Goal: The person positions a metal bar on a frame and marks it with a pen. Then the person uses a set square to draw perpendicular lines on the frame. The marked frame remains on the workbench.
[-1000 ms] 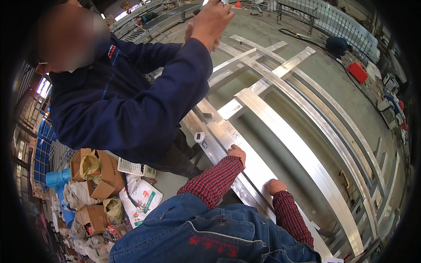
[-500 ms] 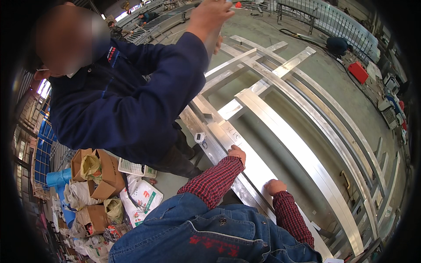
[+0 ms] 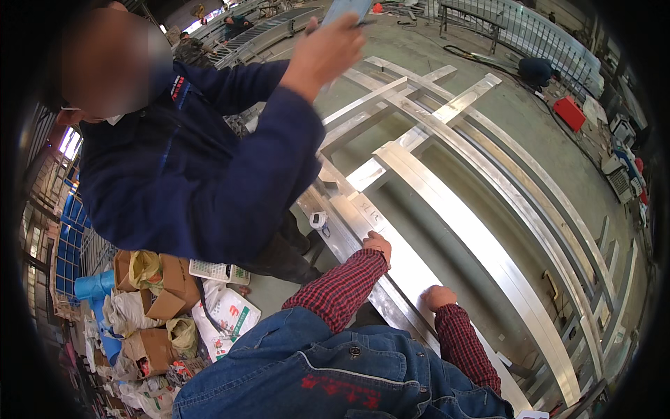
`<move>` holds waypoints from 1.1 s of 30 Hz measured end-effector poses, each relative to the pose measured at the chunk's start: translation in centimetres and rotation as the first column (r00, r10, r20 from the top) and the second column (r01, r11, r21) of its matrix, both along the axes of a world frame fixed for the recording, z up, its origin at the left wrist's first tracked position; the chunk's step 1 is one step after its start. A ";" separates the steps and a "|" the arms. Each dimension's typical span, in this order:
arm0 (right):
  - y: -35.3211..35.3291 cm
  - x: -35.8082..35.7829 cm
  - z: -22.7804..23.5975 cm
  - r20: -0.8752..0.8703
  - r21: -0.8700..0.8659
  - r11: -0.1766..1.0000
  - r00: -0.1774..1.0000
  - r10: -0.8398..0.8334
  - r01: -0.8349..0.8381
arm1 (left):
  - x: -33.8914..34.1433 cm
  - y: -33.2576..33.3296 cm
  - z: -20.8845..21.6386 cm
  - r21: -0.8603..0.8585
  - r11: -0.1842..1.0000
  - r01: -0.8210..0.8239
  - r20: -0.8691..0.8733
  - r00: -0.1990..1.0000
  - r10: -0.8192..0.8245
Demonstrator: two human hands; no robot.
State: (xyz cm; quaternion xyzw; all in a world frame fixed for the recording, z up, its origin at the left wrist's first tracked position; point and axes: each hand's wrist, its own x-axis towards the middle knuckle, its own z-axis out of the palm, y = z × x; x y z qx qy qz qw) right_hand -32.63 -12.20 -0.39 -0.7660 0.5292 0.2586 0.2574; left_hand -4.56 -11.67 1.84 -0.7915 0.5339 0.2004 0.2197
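Nearest the camera, a denim jacket (image 3: pixel 335 377) fills the lower edge and hides the person's elbows; the red plaid sleeves (image 3: pixel 342 286) come out of it. The left hand (image 3: pixel 377 246) lies knuckles-up on a flat aluminium bar (image 3: pixel 412 269), its fingers curled under; I cannot tell whether they grip the bar's edge or only press on it. The right hand (image 3: pixel 440 297) rests further down the same bar, bunched loosely, palm hidden, grasping nothing that shows. The bar is pale, brushed and bright, with faint dark handwriting just above the left hand, too small to make out. It belongs to a large metal frame (image 3: pixel 488 202) of long curved rails and crosspieces that lies flat and runs away to the upper right; its lower end is cut off by the picture's rim.

To the left, on the floor, stand open brown cardboard boxes (image 3: pixel 150 293) with crumpled bags in them, a white printed sack (image 3: pixel 227 314) and a blue roll (image 3: pixel 91 286).

Just beyond the left hand, a small white tape measure (image 3: pixel 319 221) sits on the frame. A co-worker in a dark blue jacket (image 3: pixel 202 181) leans over it, the raised hand (image 3: pixel 328 49) holding a flat grey thing half cut off at the top. Far off, a red box (image 3: pixel 569 112) sits by a grey fence (image 3: pixel 516 28).
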 end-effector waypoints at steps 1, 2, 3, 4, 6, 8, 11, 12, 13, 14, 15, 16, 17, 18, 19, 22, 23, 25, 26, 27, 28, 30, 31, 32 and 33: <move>0.0 0.0 0.0 0.002 0.001 1.000 1.000 0.000 0.000 | 0.0 0.0 0.1 -0.004 1.000 -0.012 -0.002 1.000 0.012; 0.0 0.0 0.0 -0.003 0.004 1.000 1.000 -0.003 0.003 | -0.1 0.1 0.1 -0.005 0.999 -0.036 -0.016 0.999 0.036; 0.0 0.0 0.0 0.004 0.003 1.000 1.000 -0.002 0.002 | -0.1 0.1 0.2 -0.008 1.000 -0.024 -0.005 1.000 0.024; 0.0 0.0 0.0 0.005 0.003 1.000 1.000 -0.004 0.004 | -0.1 0.1 0.3 -0.008 1.000 -0.025 -0.007 1.000 0.025; 0.0 0.0 -0.1 0.010 0.004 1.000 1.000 -0.011 0.011 | -0.1 0.1 0.3 -0.010 1.000 -0.024 -0.008 1.000 0.024; 0.0 0.0 -0.1 0.019 0.005 1.000 1.000 -0.021 0.021 | -0.1 0.1 0.3 -0.013 0.999 -0.035 -0.014 0.999 0.035; 0.1 -0.1 -0.2 0.014 -0.013 1.000 1.000 -0.015 0.015 | -0.1 0.0 -0.1 -0.012 0.999 -0.038 -0.011 0.999 0.038; 0.0 -0.1 -0.2 0.018 -0.012 1.000 1.000 -0.011 0.011 | -0.1 0.0 -0.2 -0.011 0.999 -0.036 -0.001 0.999 0.036; 0.0 -0.1 -0.2 0.017 -0.009 1.000 1.000 -0.011 0.011 | -0.1 -0.1 -0.3 -0.009 0.999 -0.047 0.005 0.999 0.047; 0.0 -0.1 -0.1 0.010 -0.008 1.000 1.000 -0.009 0.009 | -0.1 -0.1 -0.5 -0.006 0.998 -0.064 -0.003 0.998 0.064; 0.0 -0.1 -0.1 0.020 -0.004 1.000 1.000 -0.014 0.014 | -0.1 -0.1 -0.5 -0.012 0.999 -0.041 0.011 0.999 0.041; 0.0 -0.1 -0.1 0.023 -0.003 1.000 1.000 -0.017 0.017 | 0.0 -0.1 -0.5 -0.017 1.000 -0.023 0.011 1.000 0.023; 0.0 -0.1 0.0 0.015 -0.004 1.000 1.000 -0.015 0.015 | 0.0 -0.1 -0.5 -0.010 1.000 -0.016 -0.002 1.000 0.016; 0.0 -0.1 0.0 0.024 -0.005 1.000 1.000 -0.017 0.017 | 0.0 0.0 -0.4 -0.019 1.000 -0.004 0.008 1.000 0.004; 0.0 -0.1 0.0 0.021 -0.007 1.000 1.000 -0.015 0.015 | 0.0 0.0 -0.3 -0.016 1.000 -0.002 0.005 1.000 0.002; 0.0 -0.1 0.0 0.018 -0.005 1.000 1.000 -0.013 0.013 | -0.2 0.1 0.3 -0.015 0.999 -0.034 -0.004 0.999 0.034; 0.0 -0.1 -0.1 0.007 -0.005 1.000 1.000 -0.006 0.006 | -0.3 0.2 0.6 -0.014 0.998 -0.061 -0.012 0.998 0.060; 0.1 -0.1 -0.2 0.006 -0.037 0.999 1.000 0.011 -0.011 | -0.3 0.2 1.0 -0.005 0.998 -0.061 -0.015 0.998 0.061; 0.1 -0.2 -0.2 0.001 -0.054 0.998 1.000 0.023 -0.023 | -0.4 0.2 1.2 -0.001 0.997 -0.072 -0.022 0.997 0.072; 0.1 -0.2 -0.2 0.003 -0.056 0.998 1.000 0.027 -0.027 | -0.4 0.2 1.3 0.003 0.998 -0.061 -0.015 0.998 0.061; 0.1 -0.2 -0.3 0.005 -0.059 0.998 1.000 0.031 -0.030 | -0.4 0.2 1.4 0.006 0.998 -0.056 -0.012 0.998 0.056; 0.2 -0.2 -0.2 0.019 -0.042 0.999 1.000 0.013 -0.013 | -0.4 0.1 1.4 0.008 0.998 -0.054 -0.010 0.998 0.054; 0.2 -0.2 -0.2 0.029 -0.023 1.000 1.000 -0.008 0.009 | -0.4 0.1 1.3 0.006 0.998 -0.058 -0.013 0.998 0.058; 0.1 -0.2 -0.1 0.040 -0.003 1.000 0.999 -0.030 0.030 | -0.4 0.0 1.2 0.006 0.997 -0.072 -0.014 0.997 0.072; 0.1 -0.2 0.0 0.036 -0.020 1.000 0.999 -0.015 0.016 | -0.3 0.0 1.1 0.001 0.998 -0.058 -0.012 0.998 0.058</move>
